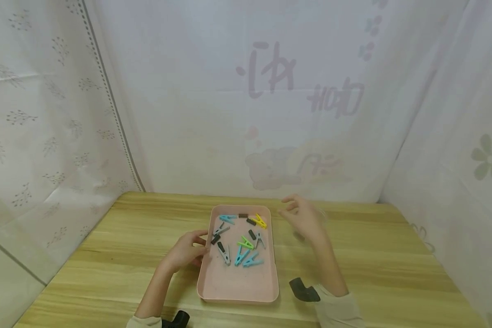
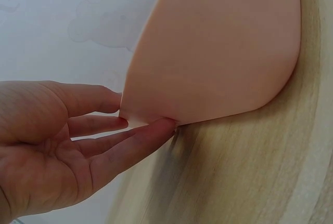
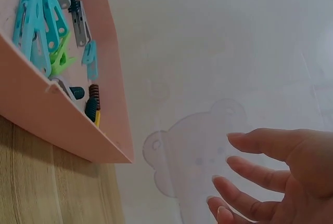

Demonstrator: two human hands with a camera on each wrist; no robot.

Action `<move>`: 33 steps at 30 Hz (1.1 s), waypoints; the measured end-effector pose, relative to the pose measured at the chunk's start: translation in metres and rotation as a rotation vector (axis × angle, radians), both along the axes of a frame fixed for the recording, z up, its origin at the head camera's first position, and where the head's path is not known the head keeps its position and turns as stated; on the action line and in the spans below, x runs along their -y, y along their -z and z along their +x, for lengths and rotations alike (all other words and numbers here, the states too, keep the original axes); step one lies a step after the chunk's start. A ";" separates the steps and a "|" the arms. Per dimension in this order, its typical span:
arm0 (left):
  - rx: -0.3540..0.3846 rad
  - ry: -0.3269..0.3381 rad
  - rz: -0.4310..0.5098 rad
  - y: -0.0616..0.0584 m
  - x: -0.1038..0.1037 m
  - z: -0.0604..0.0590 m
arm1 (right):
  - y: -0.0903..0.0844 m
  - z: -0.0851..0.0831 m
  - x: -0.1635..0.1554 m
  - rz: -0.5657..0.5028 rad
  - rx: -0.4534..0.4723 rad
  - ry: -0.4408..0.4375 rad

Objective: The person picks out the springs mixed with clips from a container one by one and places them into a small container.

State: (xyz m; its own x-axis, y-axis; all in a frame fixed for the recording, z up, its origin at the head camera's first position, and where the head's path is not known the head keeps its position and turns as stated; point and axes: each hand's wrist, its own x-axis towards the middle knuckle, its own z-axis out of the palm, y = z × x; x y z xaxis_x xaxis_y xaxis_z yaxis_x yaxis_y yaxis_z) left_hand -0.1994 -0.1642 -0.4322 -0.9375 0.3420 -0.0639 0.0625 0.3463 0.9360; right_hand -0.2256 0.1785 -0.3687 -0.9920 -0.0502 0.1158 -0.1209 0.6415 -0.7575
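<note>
Here the left hand (image 1: pixel 186 250) lies against the left long side of the pale pink rectangular plastic tray (image 1: pixel 238 291), about halfway along it; its fingers (image 2: pixel 136 142) are nearly straight and touch the tray's outer wall and rim, and they pinch nothing. The tray stands on the light wooden table (image 1: pixel 106 255), with its long axis running away from the person. Inside the tray, in its far half, lie the small plastic clothes pegs (image 1: pixel 242 237) in turquoise, grey, green and yellow, loosely scattered and pointing in different directions. To the right of the tray, beside its far right corner, the right hand (image 1: pixel 305 221) hovers above the table with the fingers (image 3: pixel 260 174) spread and relaxed, touching nothing. From this grip the pegs lie to the left and a little nearer the person. In my judgement the right hand is the free one for them, since the left hand is at the tray's wall.
</note>
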 end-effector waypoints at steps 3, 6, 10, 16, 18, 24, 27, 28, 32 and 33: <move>-0.002 0.004 0.006 -0.001 -0.001 0.000 | 0.001 -0.002 0.003 0.002 -0.003 -0.010; 0.000 0.005 0.009 -0.001 -0.001 0.000 | 0.002 -0.003 0.005 0.006 -0.004 -0.020; 0.002 0.009 0.010 0.001 -0.001 0.000 | 0.002 -0.004 0.009 0.000 -0.002 -0.026; -0.002 -0.001 0.003 0.002 -0.001 0.000 | 0.002 -0.005 0.015 -0.007 0.000 -0.028; -0.005 -0.005 0.003 0.001 -0.001 0.000 | 0.003 -0.006 0.016 -0.015 0.005 -0.027; -0.004 -0.009 0.006 0.000 0.000 0.001 | 0.004 -0.009 0.020 -0.032 0.007 -0.033; 0.002 -0.010 0.009 -0.001 -0.001 0.002 | 0.006 -0.011 0.022 -0.025 0.001 -0.036; 0.002 -0.008 0.008 -0.001 -0.001 0.002 | 0.006 -0.011 0.023 -0.021 -0.001 -0.037; 0.004 -0.003 0.011 0.002 0.000 0.000 | 0.002 -0.009 0.027 -0.015 -0.007 -0.044; 0.006 -0.003 0.011 0.002 0.000 0.000 | 0.000 -0.007 0.029 -0.017 -0.008 -0.044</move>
State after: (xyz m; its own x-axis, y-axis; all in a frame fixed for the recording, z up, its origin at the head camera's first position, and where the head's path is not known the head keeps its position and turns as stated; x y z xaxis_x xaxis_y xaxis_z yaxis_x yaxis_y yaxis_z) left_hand -0.1999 -0.1645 -0.4346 -0.9380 0.3404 -0.0655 0.0562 0.3360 0.9402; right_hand -0.2330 0.1497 -0.3686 -0.9879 -0.0918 0.1252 -0.1551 0.6228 -0.7669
